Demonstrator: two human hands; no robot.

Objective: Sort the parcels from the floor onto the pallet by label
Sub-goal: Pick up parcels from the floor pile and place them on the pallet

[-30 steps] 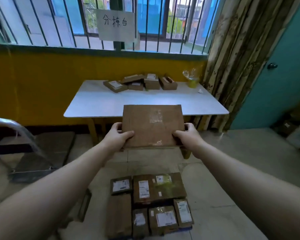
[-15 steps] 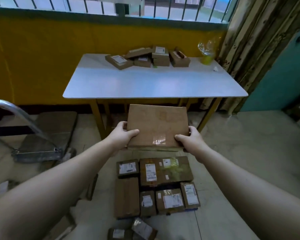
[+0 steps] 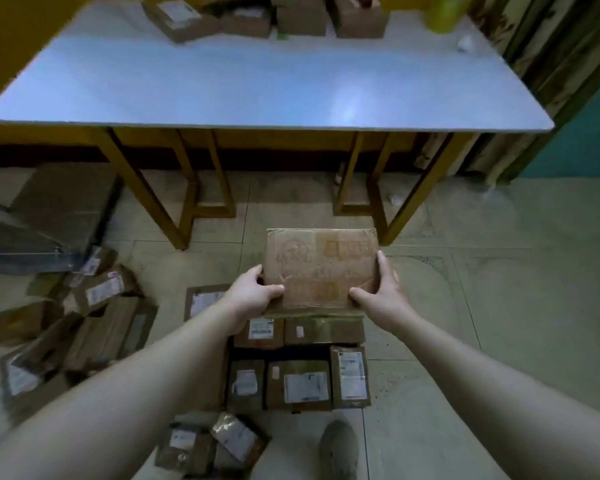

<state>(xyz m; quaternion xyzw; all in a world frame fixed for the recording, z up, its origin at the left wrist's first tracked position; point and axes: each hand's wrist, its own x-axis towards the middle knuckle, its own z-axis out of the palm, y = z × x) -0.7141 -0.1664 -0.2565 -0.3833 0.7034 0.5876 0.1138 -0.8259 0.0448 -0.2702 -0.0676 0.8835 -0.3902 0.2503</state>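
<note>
Left hand (image 3: 253, 293) and right hand (image 3: 378, 292) each clamp one near corner of the flat brown cardboard parcel (image 3: 321, 268), thumbs on its top face and fingers wrapped round its side edges. The parcel is held level and clear of the floor. Its upper face shows faint print and clear tape, and no shipping label can be seen on it.

A second ago the parcel was held up level with the desk's front edge. It has since come down and now hangs below the white-topped desk (image 3: 257, 81), just over the far edge of the neat block of labelled brown parcels (image 3: 305, 386) laid in rows on the floor tiles. The gaze has tipped down with it.

The descent suggests that placing has begun, with the spot likely at the far side of the block. Whether a pallet lies beneath those rows cannot be told.

To the left, well apart, lies a loose heap of taped parcels (image 3: 101, 292), seemingly unsorted. Two more parcels (image 3: 208, 445) lie near the person's grey shoe (image 3: 338, 445). Several small cardboard boxes (image 3: 300, 15) stand at the desk's far edge.
</note>
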